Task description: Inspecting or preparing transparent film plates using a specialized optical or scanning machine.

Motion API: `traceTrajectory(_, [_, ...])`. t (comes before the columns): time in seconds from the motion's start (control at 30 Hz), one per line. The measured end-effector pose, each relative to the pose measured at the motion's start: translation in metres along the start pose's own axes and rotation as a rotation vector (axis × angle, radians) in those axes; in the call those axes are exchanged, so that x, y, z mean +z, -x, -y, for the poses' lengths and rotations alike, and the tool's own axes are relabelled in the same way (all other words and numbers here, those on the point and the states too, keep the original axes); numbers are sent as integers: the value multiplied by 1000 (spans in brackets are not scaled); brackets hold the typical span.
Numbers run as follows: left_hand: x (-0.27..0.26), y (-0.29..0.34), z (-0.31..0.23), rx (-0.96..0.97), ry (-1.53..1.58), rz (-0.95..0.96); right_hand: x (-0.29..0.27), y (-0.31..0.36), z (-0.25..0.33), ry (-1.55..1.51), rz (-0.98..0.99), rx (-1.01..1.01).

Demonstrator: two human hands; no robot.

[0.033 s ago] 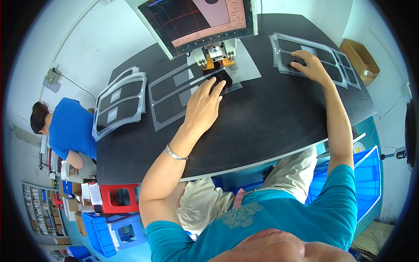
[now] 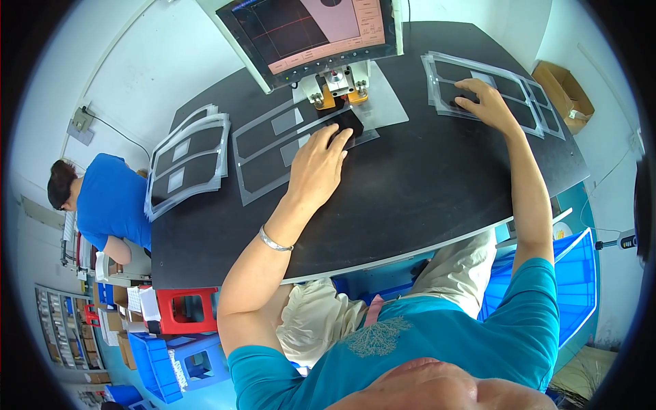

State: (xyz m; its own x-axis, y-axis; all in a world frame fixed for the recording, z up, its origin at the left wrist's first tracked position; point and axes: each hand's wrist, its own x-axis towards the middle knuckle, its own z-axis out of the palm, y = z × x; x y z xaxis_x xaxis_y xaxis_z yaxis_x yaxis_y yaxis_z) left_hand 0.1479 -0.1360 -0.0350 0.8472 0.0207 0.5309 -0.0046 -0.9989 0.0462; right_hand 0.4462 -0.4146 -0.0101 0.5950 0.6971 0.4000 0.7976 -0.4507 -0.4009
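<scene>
My left hand (image 2: 318, 167) lies on a clear-bordered sheet (image 2: 273, 146) with dark panels and pale rectangles. Its fingers are stretched out, their tips at a small black piece (image 2: 351, 123) at the sheet's right end. That end sits just under the head of a bench machine (image 2: 336, 83) with yellow blocks. Farther right, my right hand (image 2: 484, 106) rests on a stack of similar sheets (image 2: 525, 113), thumb and fingers apart. What lies beneath its fingertips is partly hidden.
Another stack of sheets (image 2: 224, 147) lies at the table's left. A monitor (image 2: 314, 34) stands above the machine, a pale plate (image 2: 386, 99) beneath. A cardboard box (image 2: 564, 96) stands beyond the right edge. A person in blue (image 2: 113, 198) bends at the left, near a red stool (image 2: 171, 324).
My left hand has barely shifted over the sheet; otherwise nothing visibly differs.
</scene>
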Motion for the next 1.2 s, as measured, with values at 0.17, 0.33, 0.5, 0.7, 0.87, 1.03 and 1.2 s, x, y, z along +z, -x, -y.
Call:
traceTrajectory(0.17, [1,-2,8,-70,57,63,3,0,-3,-25,-8,6])
traceTrajectory(0.33, [22,-19,27,-51,-93,-3,6,0,-3,-16,-1,9])
traceTrajectory(0.5, [28,-29,35,-116,-143,46,6,-1,4,-54,5,15])
traceTrajectory(0.7, [32,-29,39,-167,-107,39,2,-1,9,-53,33,23])
traceTrajectory(0.87, [30,-28,38,-150,-101,13,3,0,18,-104,21,37])
traceTrajectory(1.03, [26,-28,37,-178,-115,70,9,-1,24,-194,53,28])
traceTrajectory(1.2, [28,-26,38,-174,-92,17,19,-4,25,-434,149,28])
